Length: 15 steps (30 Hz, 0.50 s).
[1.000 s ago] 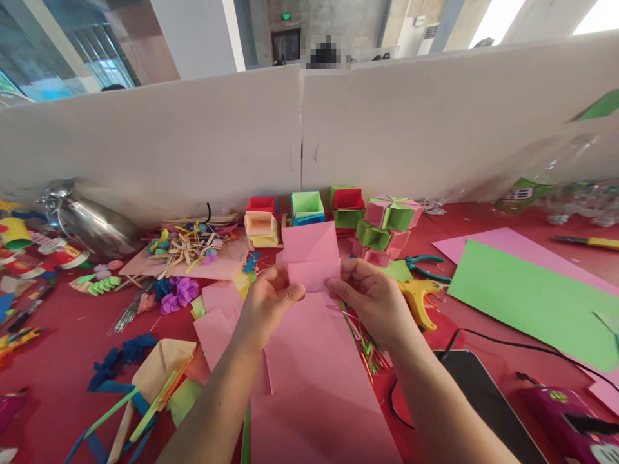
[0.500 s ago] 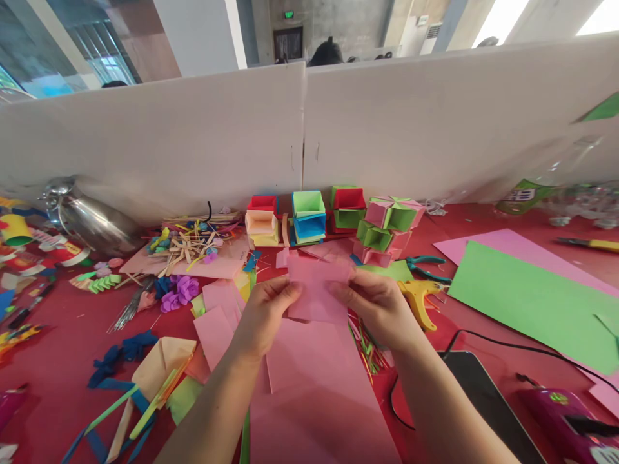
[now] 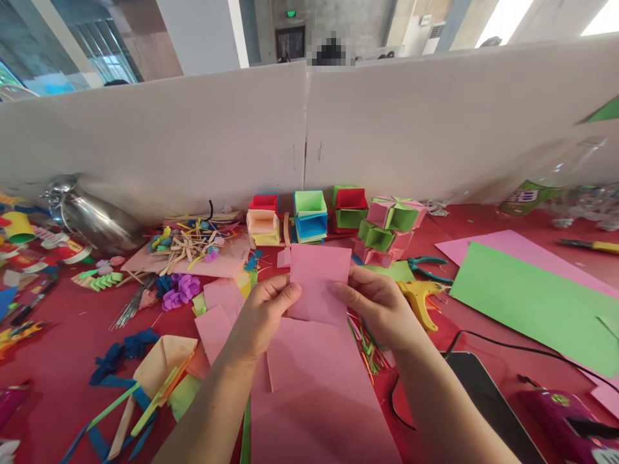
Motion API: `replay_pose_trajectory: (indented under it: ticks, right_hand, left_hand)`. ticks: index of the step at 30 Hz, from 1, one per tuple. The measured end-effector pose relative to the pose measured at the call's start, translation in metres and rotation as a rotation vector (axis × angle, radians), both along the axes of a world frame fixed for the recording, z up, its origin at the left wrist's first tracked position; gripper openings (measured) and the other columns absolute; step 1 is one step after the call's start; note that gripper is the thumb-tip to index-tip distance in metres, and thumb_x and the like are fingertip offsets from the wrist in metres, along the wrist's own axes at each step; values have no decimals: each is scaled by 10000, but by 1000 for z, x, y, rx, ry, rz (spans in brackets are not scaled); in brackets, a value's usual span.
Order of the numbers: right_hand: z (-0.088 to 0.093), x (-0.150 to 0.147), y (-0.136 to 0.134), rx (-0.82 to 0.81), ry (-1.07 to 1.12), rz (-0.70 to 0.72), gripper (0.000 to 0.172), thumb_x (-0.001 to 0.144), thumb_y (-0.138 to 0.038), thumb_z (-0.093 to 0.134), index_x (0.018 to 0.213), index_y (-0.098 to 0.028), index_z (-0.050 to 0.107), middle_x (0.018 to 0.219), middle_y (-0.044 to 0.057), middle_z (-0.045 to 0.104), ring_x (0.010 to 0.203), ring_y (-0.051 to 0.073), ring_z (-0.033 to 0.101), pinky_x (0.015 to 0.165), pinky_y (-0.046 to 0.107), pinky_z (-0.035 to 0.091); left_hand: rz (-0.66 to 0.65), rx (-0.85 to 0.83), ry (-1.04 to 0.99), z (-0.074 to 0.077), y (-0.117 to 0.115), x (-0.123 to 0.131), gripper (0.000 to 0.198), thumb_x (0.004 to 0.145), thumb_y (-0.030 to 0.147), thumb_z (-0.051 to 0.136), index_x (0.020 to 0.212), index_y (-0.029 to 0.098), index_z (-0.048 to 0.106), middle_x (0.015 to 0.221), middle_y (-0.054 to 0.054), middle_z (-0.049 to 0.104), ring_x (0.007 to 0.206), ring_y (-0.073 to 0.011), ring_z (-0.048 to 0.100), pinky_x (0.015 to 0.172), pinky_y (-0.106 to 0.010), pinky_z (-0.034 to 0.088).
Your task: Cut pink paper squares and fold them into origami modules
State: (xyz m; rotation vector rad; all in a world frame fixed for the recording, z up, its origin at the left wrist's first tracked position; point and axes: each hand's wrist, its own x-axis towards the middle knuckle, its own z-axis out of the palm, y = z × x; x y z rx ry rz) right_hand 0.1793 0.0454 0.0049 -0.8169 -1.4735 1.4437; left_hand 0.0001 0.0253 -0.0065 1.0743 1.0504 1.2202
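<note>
A pink square of paper is held up between my two hands, its face toward me. My left hand pinches its left edge, thumb in front and fingers behind. On the opposite edge, my right hand grips in the same way. Below lie larger sheets of pink paper, stacked on the red table. Just beyond the square stand folded paper boxes in green, blue, red and cream. A pink and green folded paper stack is to their right.
Right of my hands lie a yellow glue gun, green-handled pliers, a green sheet and a dark phone-like slab near a black cable. Craft sticks, purple paper flowers and a metal jug are on the left. A white partition stands behind.
The pink square, blurred and lower at its top edge before, now stands taller and flatter toward me. Both hands keep nearly the same place and grip.
</note>
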Motion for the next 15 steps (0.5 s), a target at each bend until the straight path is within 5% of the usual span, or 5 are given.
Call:
replay_pose_trajectory:
  ticks: [9,15]
  right_hand:
    - [-4,0,2,138,-114,-128,164,842,-313,570,861,-202,690,703,11,610,667,156,544,630,289,463]
    - [1,5,2,403,-180,-75,249,854,-196,489,906,-230,731,783,40,646,707,154,583,648,280,461]
  left_hand:
    - [-148,-26,-69,3,0,4,248,789,399,622,907,187,675,804,-20,623,711,-135,577,543,-228,537]
    - [-81,-100,-215,0,3,4,326,677,430,705,811,133,711,685,-54,668,668,-183,640,539,-274,562]
